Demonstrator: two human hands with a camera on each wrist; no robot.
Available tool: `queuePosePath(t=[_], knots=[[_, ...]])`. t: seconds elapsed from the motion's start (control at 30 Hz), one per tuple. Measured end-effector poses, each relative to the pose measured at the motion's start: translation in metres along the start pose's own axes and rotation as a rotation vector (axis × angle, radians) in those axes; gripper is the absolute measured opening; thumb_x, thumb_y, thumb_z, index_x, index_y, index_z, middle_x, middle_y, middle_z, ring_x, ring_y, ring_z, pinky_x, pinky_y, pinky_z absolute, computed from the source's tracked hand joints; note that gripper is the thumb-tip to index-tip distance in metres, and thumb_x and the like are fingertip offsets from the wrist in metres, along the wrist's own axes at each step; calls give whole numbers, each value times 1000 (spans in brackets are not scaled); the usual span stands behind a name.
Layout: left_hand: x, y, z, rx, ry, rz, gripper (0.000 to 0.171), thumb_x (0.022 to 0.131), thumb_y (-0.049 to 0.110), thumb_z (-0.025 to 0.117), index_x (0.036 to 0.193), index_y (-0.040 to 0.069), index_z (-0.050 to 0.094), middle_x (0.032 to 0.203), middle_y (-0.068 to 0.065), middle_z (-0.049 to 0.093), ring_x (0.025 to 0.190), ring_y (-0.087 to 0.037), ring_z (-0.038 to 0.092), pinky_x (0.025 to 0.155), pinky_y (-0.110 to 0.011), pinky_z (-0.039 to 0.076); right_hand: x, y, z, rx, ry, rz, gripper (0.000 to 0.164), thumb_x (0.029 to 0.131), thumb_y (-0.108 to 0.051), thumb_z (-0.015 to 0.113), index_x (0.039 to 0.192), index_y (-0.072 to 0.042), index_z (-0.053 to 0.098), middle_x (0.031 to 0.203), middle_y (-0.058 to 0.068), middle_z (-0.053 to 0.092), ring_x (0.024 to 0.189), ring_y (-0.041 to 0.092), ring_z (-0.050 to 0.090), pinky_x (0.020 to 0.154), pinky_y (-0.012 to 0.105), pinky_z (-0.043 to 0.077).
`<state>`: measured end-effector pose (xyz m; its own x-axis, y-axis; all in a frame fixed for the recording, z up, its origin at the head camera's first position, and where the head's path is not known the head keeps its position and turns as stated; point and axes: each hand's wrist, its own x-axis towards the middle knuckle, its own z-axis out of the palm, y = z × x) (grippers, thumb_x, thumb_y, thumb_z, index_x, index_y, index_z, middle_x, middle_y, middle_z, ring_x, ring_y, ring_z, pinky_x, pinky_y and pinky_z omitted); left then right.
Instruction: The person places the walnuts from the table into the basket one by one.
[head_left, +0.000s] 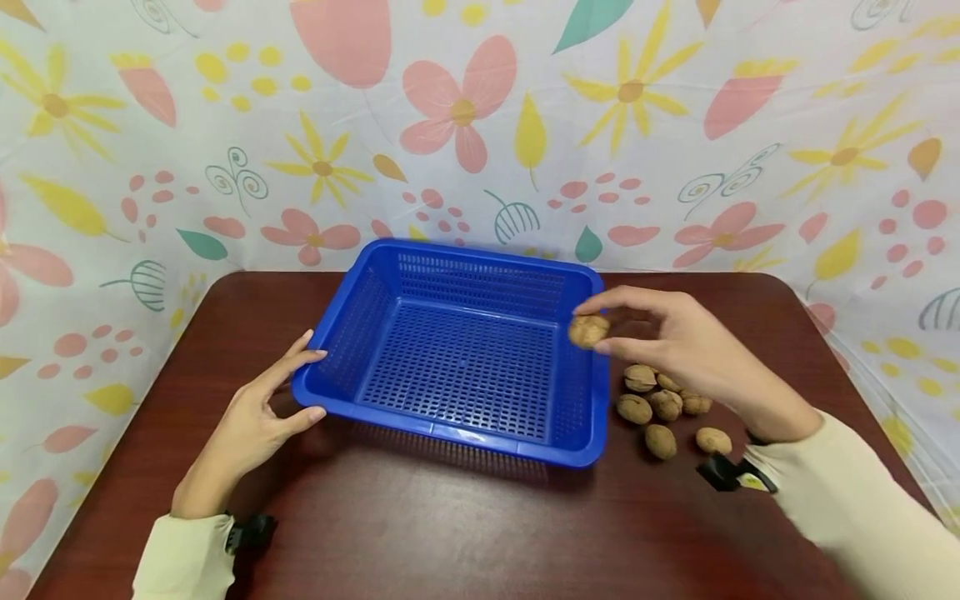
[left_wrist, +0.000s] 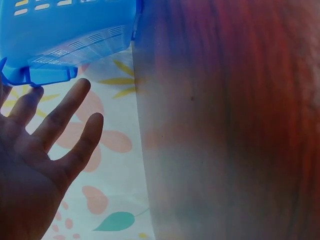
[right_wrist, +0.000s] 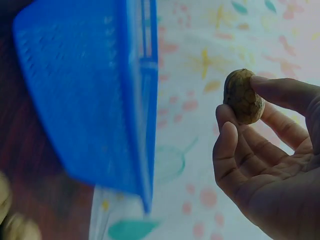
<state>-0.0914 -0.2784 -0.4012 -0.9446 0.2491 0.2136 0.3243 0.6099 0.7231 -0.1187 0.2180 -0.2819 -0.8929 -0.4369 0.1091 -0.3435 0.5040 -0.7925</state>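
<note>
Between the thumb and fingertips of my right hand (head_left: 675, 333) is a walnut (head_left: 588, 331), held over the right rim of a blue plastic basket (head_left: 450, 429). The right wrist view shows this walnut (right_wrist: 244, 96) pinched, with the slotted basket wall (right_wrist: 85, 95) off to the left. My left hand (head_left: 251, 421) is at the basket's front left corner, its fingers spread and fairly straight, fingertips right at the rim. From the left wrist, the thumb and one finger of that hand (left_wrist: 40, 145) stand apart from the basket. Several more walnuts (head_left: 666, 405) lie on the table beneath my right hand.
The dark red-brown wooden table (head_left: 420, 533) has rounded far corners. A white cloth (head_left: 465, 200) with printed flowers and leaves hangs behind it and along both sides. The basket's back edge lies near the table's far edge.
</note>
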Motion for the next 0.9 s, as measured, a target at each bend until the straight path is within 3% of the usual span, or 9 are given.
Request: queuePosePath(t=[0.2, 0.3, 0.43, 0.73, 0.9], knots=[[-4, -2, -3, 10, 12, -7, 69, 90, 12, 83, 152, 24, 55, 172, 1, 33, 122, 18, 46, 95, -2, 42, 50, -20, 32, -27, -133, -114, 30, 94, -10, 79, 122, -21, 75, 115, -4, 75, 100, 15, 67, 81, 27, 56], [-5, -2, -4, 7, 6, -11, 68, 91, 11, 83, 152, 23, 55, 172, 0, 33, 122, 19, 46, 94, -2, 43, 71, -27, 47, 20, -189, -95, 30, 94, -11, 78, 123, -20, 75, 111, -2, 75, 96, 17, 68, 76, 30, 55], [-4, -2, -4, 9, -3, -18, 68, 91, 12, 82, 152, 23, 54, 173, 0, 32, 121, 18, 46, 93, -2, 43, 98, -32, 66, 114, -251, -63, 30, 95, -10, 76, 124, -18, 75, 109, 0, 77, 96, 19, 70, 79, 32, 56], [-3, -1, -2, -8, -9, -23, 68, 91, 12, 82, 152, 23, 54, 173, 2, 31, 122, 15, 48, 93, -4, 45, 151, -24, 115, 204, -410, -53, 32, 96, -7, 73, 128, -13, 73, 129, 3, 71, 109, 20, 70, 92, 33, 58], [-1, 1, 0, 4, -13, -31, 68, 92, 14, 82, 152, 24, 54, 173, 2, 31, 126, -11, 57, 92, -4, 45, 169, -15, 145, 199, -502, -30, 34, 95, -4, 74, 129, -8, 72, 134, 7, 69, 105, 21, 71, 94, 37, 59]])
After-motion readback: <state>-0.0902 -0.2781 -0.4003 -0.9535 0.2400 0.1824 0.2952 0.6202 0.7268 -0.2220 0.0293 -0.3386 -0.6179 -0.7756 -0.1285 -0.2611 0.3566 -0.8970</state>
